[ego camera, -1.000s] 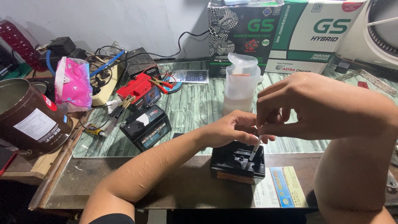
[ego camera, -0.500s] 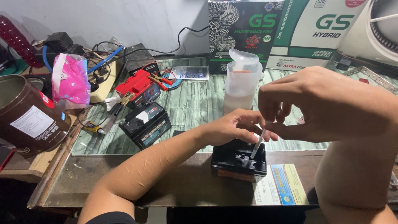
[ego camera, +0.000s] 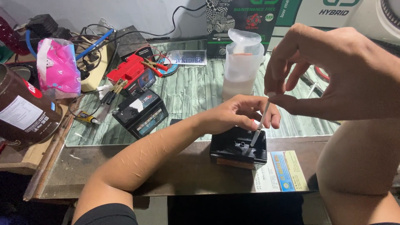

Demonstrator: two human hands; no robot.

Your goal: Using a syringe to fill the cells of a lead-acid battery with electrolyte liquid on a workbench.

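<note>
Far left, about nine o'clock on the desk (ego camera: pixel 196 89): a brown can (ego camera: pixel 23 110) with a paper label, and behind it a pink plastic bag (ego camera: pixel 58 68). Both sit clear of the working area, parked out of reach.

At ten to eleven o'clock, a tangle of cables, a red battery (ego camera: pixel 130 71) with clamps on it, and a second black battery (ego camera: pixel 141 111) angled toward the front edge. Set aside, not in use.

Centre, twelve o'clock: a translucent plastic jug (ego camera: pixel 241 68) with pale liquid low in it, standing upright just behind the work, close enough to reach.

Left hand (ego camera: pixel 239 114) comes across from seven o'clock. Its fingers curl closed over the far top edge of the small black battery (ego camera: pixel 238 146), likely to steady the case so it does not shift. That battery sits at the desk's near edge, about six o'clock, beside a printed paper slip (ego camera: pixel 281 171).

Right hand (ego camera: pixel 333 77) hangs high at two o'clock. Thumb and forefinger pinch the upper end of a thin white tube (ego camera: pixel 259 125); the remaining fingers fan loose. The tube slants down, its lower tip at an opening on the battery top, held steeply to line up with the hole.
</note>
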